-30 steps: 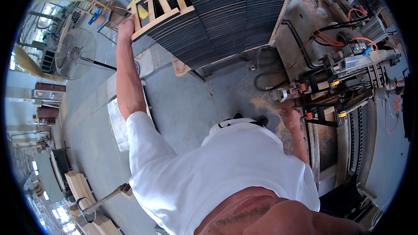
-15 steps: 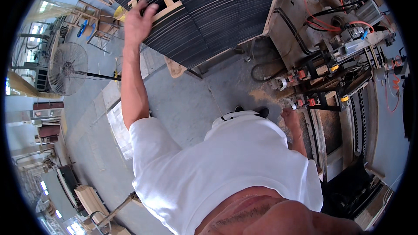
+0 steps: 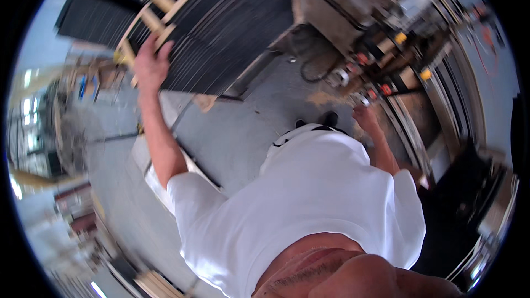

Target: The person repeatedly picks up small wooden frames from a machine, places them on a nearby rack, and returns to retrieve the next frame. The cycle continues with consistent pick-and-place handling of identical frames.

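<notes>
My left hand (image 3: 150, 68) reaches forward to the near edge of a pale wooden frame (image 3: 175, 5), its thumb and fingers apart. The fingertips are at or just above the wood; blur hides whether they touch it. Under and around the frame stand tall stacks of thin black sheets (image 3: 232, 27). At my right side, my right hand (image 3: 364, 117) is low, with its fingers curled. Whatever may be inside them is hidden. Just beyond that hand is a machine's metal clamp (image 3: 360, 99) with red and yellow parts.
The woodworking machine (image 3: 411, 77) with hoses and rails fills the right side. Sawdust (image 3: 326, 98) lies on the grey floor (image 3: 243, 132). A large standing fan (image 3: 70, 129) is at the left. A pale sheet (image 3: 157, 171) lies beside my left arm.
The whole view has turned, so the stacks and frame appear farther left and the machine shifts left too. My left hand stays by the frame, with thumb and fingers apart.
</notes>
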`<action>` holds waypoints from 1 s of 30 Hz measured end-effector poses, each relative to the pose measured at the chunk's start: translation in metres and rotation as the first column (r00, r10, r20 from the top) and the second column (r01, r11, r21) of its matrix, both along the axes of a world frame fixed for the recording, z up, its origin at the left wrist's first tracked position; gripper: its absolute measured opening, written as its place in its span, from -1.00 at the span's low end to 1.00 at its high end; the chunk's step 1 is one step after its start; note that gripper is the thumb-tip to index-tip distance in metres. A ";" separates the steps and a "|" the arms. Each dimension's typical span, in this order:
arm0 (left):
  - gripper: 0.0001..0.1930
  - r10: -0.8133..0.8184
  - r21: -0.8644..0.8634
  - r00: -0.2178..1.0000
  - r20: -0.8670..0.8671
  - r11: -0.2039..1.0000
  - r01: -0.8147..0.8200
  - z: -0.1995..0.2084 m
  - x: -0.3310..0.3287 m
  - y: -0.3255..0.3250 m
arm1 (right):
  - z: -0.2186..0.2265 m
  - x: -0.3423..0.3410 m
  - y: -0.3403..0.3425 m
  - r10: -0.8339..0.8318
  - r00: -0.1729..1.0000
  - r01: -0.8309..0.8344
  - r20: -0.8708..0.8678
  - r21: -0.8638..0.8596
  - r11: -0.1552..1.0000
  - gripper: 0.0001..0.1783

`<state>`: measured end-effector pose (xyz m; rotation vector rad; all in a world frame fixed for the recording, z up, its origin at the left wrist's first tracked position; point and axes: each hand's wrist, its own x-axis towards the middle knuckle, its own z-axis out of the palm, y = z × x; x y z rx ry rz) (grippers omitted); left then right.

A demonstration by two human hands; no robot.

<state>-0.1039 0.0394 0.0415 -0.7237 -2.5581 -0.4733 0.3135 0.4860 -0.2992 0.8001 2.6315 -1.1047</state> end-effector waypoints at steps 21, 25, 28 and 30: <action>-0.79 -0.762 0.633 0.614 0.206 0.583 0.510 -0.066 0.161 0.255 | 0.409 0.227 0.010 -0.256 0.738 0.577 -0.624 0.781 -0.238 -0.84; -0.71 -0.852 0.683 0.150 0.502 0.496 0.536 -0.131 0.199 0.305 | 0.449 0.355 -0.033 -0.764 0.459 0.123 -0.454 0.884 -0.451 -0.66; -0.69 -0.795 0.693 -0.053 0.604 0.491 0.528 -0.152 0.216 0.325 | 0.449 0.391 -0.058 -0.914 0.091 0.431 -0.394 0.843 -0.320 -0.64; -0.73 -0.784 0.655 -0.055 0.619 0.475 0.588 -0.160 0.220 0.338 | 0.448 0.399 -0.060 -0.906 0.113 0.490 -0.407 0.816 -0.306 -0.65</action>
